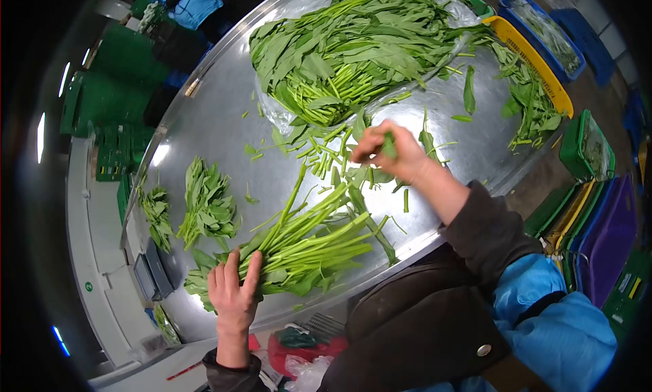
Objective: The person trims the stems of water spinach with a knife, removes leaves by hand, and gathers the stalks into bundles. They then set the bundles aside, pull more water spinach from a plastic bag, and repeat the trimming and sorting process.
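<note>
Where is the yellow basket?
In the head view, the yellow plastic basket sits upper right, at the edge of the shiny metal table, beside a blue plastic crate.

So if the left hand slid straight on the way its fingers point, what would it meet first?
The left hand rests on the bundle of greens; beyond it, probably the smaller leaf bunch, depth unclear.

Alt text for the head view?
A person's left hand lies flat on a bundle of leafy green stems on a steel table, while the right hand pinches a single stem. A heap of greens lies further back; coloured crates stand beyond the table.
</note>
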A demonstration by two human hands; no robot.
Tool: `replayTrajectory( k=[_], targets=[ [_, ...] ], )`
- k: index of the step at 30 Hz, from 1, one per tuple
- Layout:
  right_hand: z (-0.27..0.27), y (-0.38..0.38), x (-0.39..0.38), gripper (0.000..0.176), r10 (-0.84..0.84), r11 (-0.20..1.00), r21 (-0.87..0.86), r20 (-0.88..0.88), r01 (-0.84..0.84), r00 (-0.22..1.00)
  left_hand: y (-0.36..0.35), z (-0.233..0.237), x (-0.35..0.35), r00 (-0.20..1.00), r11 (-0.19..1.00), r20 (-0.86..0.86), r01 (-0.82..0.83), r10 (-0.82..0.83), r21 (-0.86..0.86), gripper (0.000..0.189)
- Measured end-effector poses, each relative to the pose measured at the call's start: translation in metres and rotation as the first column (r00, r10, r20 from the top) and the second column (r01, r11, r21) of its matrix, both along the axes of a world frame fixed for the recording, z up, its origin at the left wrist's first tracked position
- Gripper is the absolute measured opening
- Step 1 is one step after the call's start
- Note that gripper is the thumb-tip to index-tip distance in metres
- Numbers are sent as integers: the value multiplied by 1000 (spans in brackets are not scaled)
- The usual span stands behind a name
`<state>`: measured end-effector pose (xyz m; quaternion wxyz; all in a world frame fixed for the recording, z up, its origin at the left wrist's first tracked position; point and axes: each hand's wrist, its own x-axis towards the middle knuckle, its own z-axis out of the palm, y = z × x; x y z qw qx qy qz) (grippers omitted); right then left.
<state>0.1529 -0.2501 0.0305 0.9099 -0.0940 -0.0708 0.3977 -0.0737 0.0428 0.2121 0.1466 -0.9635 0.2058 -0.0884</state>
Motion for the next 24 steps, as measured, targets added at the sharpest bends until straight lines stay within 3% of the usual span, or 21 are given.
replayTrajectory(
  k=[1,2,3,4,5,6,7,8,10,11,13,14,15,16,18,20,21,22,24],
  targets=[
    [2,-9,8,31,-24,871,-484,132,85,991,-1,2,-1,1000,1000,0,-5,5,8,55],
    [12,-5,5,31,-20,873,-481,129,80,991,-2,3,0,1000,1000,-3,-9,9,12,55],
    [28,4,1,35,154,490,-611,763,622,628,-4,3,3,1000,1000,-14,10,-10,29,55],
    [43,14,-6,40,598,149,-145,801,978,27,-6,2,5,999,999,-27,34,-33,43,55],
    [58,31,-14,51,488,312,-243,870,918,64,-9,-1,8,998,997,-8,60,-60,52,54],
    [64,51,-28,55,462,387,-396,865,833,196,-13,-1,12,998,997,-7,67,-67,50,54],
    [73,63,-41,52,491,423,-326,867,845,89,-17,1,15,995,994,-22,101,-101,34,55],
    [77,69,-40,52,489,416,-330,867,847,97,-19,1,17,991,991,-35,134,-133,17,56],
    [84,75,-34,44,660,612,-669,726,421,194,-21,1,14,993,994,-41,109,-110,-6,54],
    [84,66,-37,31,470,623,-612,791,487,392,-21,2,12,995,995,-31,99,-99,-3,55],
    [54,52,-15,24,55,686,-539,709,489,703,-17,0,3,998,998,-22,65,-65,-1,56],
    [49,29,-7,28,-37,625,-571,659,532,751,-13,-1,-1,999,999,-36,29,-30,-33,57],
    [51,10,0,37,-160,707,-621,325,338,932,-11,-3,-4,999,998,-46,-5,2,-66,59],
    [40,-3,2,47,-119,716,-653,233,246,965,-9,-5,-6,999,998,-38,-11,8,-69,59],
    [19,-1,-14,56,101,610,-788,-23,-80,995,-8,-7,-12,998,984,3,-55,57,-169,63],
    [22,8,-43,61,439,577,-805,164,-138,883,-10,-9,-10,998,983,19,-50,54,-177,65],
    [38,17,-49,56,470,571,-812,206,-118,858,-9,-11,-8,998,982,37,-43,50,-184,66],
    [33,25,-55,45,334,670,-740,370,57,867,-9,-13,-6,997,981,56,-39,50,-191,68],
    [48,19,-47,33,248,716,-697,308,41,918,-9,-11,-8,997,975,61,-33,47,-218,68]
  ],
)
